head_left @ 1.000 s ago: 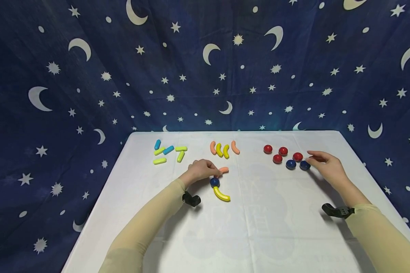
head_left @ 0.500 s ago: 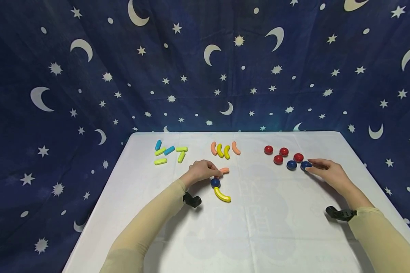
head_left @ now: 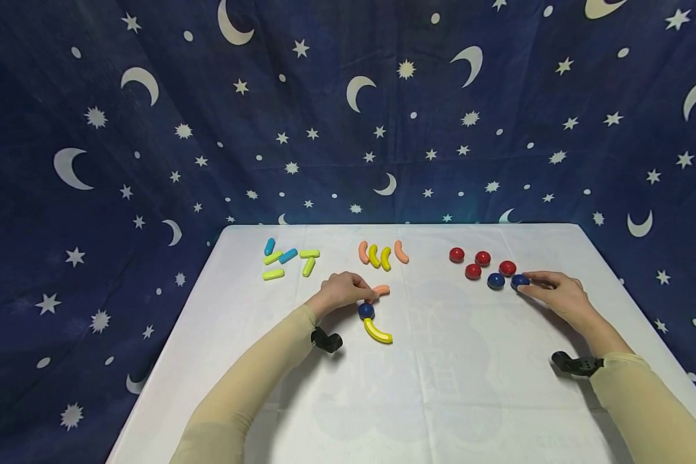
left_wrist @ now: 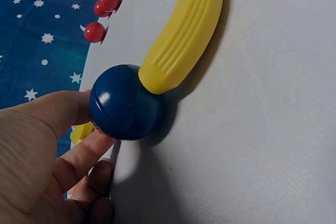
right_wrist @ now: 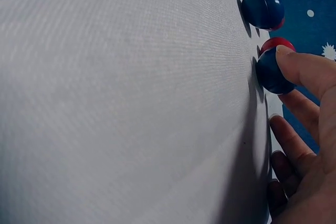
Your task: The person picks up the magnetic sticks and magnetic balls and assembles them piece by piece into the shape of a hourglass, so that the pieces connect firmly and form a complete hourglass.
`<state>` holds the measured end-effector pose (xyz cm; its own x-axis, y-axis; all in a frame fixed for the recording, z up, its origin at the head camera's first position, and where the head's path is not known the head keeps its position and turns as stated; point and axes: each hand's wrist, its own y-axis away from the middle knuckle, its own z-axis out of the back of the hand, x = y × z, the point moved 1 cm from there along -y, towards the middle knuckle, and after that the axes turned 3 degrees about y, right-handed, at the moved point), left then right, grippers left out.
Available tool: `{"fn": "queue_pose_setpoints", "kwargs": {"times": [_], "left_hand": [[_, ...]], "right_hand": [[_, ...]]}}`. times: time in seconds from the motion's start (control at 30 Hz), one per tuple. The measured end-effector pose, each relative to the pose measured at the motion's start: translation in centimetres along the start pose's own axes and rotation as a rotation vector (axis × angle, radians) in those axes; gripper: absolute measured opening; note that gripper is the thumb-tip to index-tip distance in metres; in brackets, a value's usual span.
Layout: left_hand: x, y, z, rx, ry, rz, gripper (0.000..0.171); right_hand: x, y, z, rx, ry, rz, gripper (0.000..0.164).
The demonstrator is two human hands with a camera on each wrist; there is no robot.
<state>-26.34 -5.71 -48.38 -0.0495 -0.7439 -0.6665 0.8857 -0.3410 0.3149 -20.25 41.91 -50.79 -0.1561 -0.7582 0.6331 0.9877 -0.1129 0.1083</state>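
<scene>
In the head view my left hand [head_left: 343,289] pinches the near end of a curved orange stick [head_left: 385,290], just behind a blue ball [head_left: 366,311]. A curved yellow stick [head_left: 378,332] meets that ball's near side, and the left wrist view shows the grooved yellow stick [left_wrist: 186,30] end against the blue ball [left_wrist: 126,103]. The ball hides the held stick there. At the right, my right hand [head_left: 559,296] has thumb and finger around another blue ball [head_left: 519,281]; the right wrist view shows the thumb on this blue ball [right_wrist: 272,72].
Several red balls [head_left: 472,271] and one more blue ball [head_left: 495,281] lie left of my right hand. Two orange and two yellow curved sticks [head_left: 374,256] lie at the back middle. Short blue and green straight sticks [head_left: 288,256] lie at the back left of the white table [head_left: 441,399].
My right hand has come down slightly and closed its thumb and finger on the rightmost blue ball. My left hand stays in place on the orange stick.
</scene>
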Motion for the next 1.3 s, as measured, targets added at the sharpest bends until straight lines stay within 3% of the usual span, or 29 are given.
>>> {"fn": "queue_pose_setpoints", "kwargs": {"times": [0.67,0.93,1.03,1.17,1.3], "left_hand": [[0.1,0.0,-0.1,0.000,0.007,0.013,0.024],[0.0,0.1,0.0,0.001,0.005,0.009,0.023],[-0.1,0.1,0.1,0.001,0.006,0.010,0.024],[0.0,0.1,0.0,0.003,0.010,0.013,0.025],[-0.1,0.1,0.0,0.006,0.010,0.009,0.024]], "right_hand": [[-0.1,0.6,-0.2,-0.004,-0.023,-0.038,0.080],[0.6,1.2,0.9,-0.090,-0.065,-0.032,0.080],[1.8,1.3,1.1,-0.128,-0.097,0.012,0.074],[4.3,1.5,0.5,-0.177,-0.138,0.135,0.060],[7.2,1.6,-0.9,-0.159,-0.165,0.231,0.051]]}}
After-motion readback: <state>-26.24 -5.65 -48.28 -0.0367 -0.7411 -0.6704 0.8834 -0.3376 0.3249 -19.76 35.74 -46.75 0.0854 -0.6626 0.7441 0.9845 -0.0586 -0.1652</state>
